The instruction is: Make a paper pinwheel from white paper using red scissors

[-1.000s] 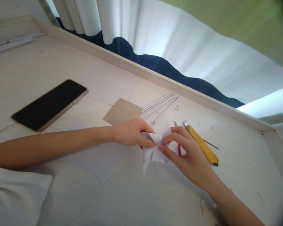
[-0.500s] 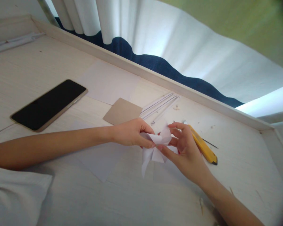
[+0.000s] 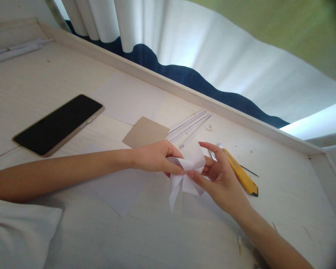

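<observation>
A white paper pinwheel [image 3: 194, 164] with curled, folded blades is held above the table between both hands. My left hand [image 3: 159, 157] is closed on its left side, thumb pressed near the centre. From the right, my right hand [image 3: 220, 175] pinches the paper close to the middle with its thumb, while the index finger is raised beside a blade. My fingers hide the underside of the paper. Just right of my right hand lies a yellow box cutter [image 3: 240, 172]. A square of grey-brown card [image 3: 145, 132] rests beyond my left wrist.
A smartphone [image 3: 58, 125] lies at the left with a cable at its end. Sheets of white paper [image 3: 128, 97] lie on the white table [image 3: 145, 239]. Thin clear sticks [image 3: 189, 127] are near the raised back edge, below a curtain [image 3: 184, 37].
My right index finger has lifted away from the upper blade, which now stands more open. Both hands stay in nearly the same place with the paper.
</observation>
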`<state>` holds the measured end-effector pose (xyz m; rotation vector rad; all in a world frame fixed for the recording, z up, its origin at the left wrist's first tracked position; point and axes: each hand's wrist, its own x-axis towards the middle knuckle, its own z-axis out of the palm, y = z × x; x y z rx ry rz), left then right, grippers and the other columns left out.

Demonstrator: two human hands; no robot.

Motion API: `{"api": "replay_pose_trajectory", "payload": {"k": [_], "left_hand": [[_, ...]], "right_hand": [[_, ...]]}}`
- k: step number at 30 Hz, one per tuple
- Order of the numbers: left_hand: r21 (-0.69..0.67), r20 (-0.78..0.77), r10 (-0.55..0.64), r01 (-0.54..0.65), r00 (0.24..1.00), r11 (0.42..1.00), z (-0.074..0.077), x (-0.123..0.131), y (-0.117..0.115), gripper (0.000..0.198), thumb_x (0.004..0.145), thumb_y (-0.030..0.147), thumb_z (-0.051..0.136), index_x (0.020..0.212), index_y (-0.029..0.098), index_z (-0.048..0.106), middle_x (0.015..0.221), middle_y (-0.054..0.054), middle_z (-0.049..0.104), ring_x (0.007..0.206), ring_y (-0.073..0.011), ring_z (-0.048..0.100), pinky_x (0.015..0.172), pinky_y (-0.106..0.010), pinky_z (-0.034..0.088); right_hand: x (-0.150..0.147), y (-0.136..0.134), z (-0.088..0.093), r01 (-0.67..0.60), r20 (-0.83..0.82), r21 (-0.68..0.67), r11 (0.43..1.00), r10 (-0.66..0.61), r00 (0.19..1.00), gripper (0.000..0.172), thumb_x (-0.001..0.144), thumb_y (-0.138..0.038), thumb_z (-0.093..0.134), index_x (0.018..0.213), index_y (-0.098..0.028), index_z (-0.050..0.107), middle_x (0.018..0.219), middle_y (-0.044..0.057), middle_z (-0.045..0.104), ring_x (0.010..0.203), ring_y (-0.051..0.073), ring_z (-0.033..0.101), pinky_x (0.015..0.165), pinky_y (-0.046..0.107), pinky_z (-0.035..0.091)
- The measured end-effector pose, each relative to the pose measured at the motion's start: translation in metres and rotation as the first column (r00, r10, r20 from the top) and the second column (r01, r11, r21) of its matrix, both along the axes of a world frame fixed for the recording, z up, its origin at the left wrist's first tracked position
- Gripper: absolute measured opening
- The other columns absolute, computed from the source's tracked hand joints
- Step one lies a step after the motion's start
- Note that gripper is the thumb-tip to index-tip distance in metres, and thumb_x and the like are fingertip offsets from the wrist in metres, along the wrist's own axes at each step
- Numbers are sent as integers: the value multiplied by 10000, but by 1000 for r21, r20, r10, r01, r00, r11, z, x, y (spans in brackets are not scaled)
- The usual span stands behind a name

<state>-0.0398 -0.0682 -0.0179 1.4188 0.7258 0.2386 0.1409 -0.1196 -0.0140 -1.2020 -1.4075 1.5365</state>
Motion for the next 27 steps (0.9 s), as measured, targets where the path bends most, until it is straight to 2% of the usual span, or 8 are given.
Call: {"api": "replay_pose_trajectory", "payload": {"k": [4,12,17,27], "left_hand": [[-80,43,-5,9,999,997,-2,-1,0,75,691,194,588,662,137,627,552,53,543,503,-42,489,472,-122,376],[-128,52,28,-22,998,992,-2,2,1,83,693,205,586,675,155,649,628,19,601,571,-73,537,538,-148,427],[-95,28,45,-42,999,995,-1,1,1,72,675,175,590,675,154,659,586,23,589,523,-68,518,472,-135,387],[-39,-3,46,-46,999,998,-1,0,1,85,657,195,603,698,150,663,593,16,591,525,-77,517,470,-144,382]], "right_hand": [[1,1,-2,22,31,43,999,-23,999,549,697,-177,624,1139,-270,312,820,-4,625,686,122,595,599,239,496],[2,2,-4,38,62,90,995,-44,997,522,697,-141,615,1118,-281,338,826,-16,627,692,109,591,603,220,488],[2,1,-6,47,68,98,994,-54,996,511,699,-139,611,1109,-285,344,835,-15,624,693,112,593,585,216,490],[4,1,-8,22,126,82,996,-32,992,500,708,-169,608,1108,-288,333,831,-6,627,668,123,589,560,235,491]]}}
